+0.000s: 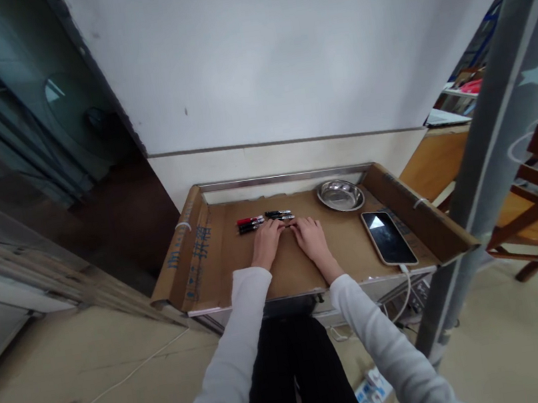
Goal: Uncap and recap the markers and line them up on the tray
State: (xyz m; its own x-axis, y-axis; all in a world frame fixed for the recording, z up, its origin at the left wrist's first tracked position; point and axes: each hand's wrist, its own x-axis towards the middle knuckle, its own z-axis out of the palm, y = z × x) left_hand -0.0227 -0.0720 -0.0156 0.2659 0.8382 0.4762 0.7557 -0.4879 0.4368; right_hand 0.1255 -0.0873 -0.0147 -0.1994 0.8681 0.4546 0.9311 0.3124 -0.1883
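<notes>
Both hands meet at the middle of a cardboard-lined tray table. My left hand (267, 241) has its fingers closed around the left end of a small dark pen (288, 227). The fingers of my right hand (310, 235) pinch the right end of that pen. Just beyond my left hand lie several black pens (278, 213), side by side. Left of them, a red pen (246, 221) rests above black ones (247, 229). Most of the pen between my fingertips is hidden.
A round metal dish (340, 195) stands at the back right of the tray. In front of it lies a phone (388, 238) with a white cable. Cardboard side walls (414, 210) rise at both ends. A grey metal post (488, 148) stands to the right.
</notes>
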